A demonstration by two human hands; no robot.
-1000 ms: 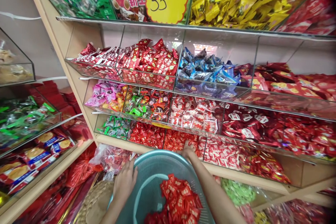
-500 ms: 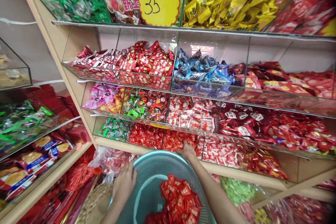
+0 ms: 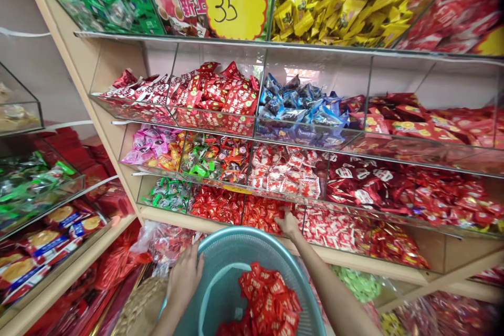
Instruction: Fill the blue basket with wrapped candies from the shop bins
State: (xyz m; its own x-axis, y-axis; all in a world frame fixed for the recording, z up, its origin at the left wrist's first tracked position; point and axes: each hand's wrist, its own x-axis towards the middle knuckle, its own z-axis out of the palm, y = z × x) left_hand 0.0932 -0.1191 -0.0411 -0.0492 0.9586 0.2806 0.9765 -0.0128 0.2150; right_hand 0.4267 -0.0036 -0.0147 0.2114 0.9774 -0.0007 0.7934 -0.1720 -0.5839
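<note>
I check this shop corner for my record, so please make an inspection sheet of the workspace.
Surface: pale wooden shelf ledge below clear acrylic bins.
Job's things: teal plastic basket holding red-wrapped sweets; bin of red sweets.
Hands: left hand on the basket rim; right hand at the bin's front edge.
Clutter: clear plastic bag and woven straw bag beside the basket.
Cables: nothing seen.
Surroundings: shelves of wrapped sweets; yellow "35" sign.
</note>
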